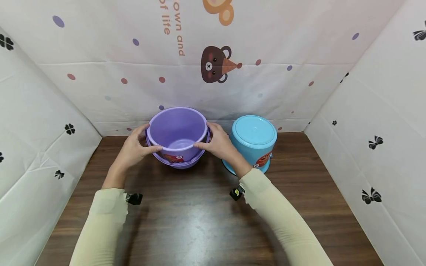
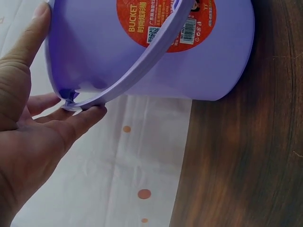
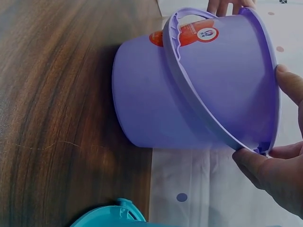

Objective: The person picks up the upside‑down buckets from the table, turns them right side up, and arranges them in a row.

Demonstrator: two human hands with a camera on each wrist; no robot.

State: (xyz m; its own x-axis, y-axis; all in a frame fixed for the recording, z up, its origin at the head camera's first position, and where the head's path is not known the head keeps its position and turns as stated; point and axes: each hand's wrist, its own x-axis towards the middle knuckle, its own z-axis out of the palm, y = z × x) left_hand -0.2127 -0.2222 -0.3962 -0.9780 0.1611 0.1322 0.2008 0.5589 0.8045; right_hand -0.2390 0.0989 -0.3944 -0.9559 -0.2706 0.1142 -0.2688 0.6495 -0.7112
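Observation:
A purple bucket (image 1: 178,123) stands upright near the back wall, mouth up. My left hand (image 1: 134,147) grips its left side, thumb at the front of the rim and fingers by the handle joint. On the opposite side my right hand (image 1: 219,144) holds the rim in the same way, thumb in front. The purple handle (image 3: 184,87) hangs down across the front wall, over a red label (image 2: 165,28) printed with "BUCKET". In the left wrist view, fingertips touch the handle's end. Inside, the bucket shows only its bare bottom.
A light blue bucket (image 1: 254,131) stands upside down just right of my right hand, its wider rim on the brown wooden table (image 1: 186,214). White sheets with printed bears and dots (image 1: 213,64) enclose the table at the back and sides.

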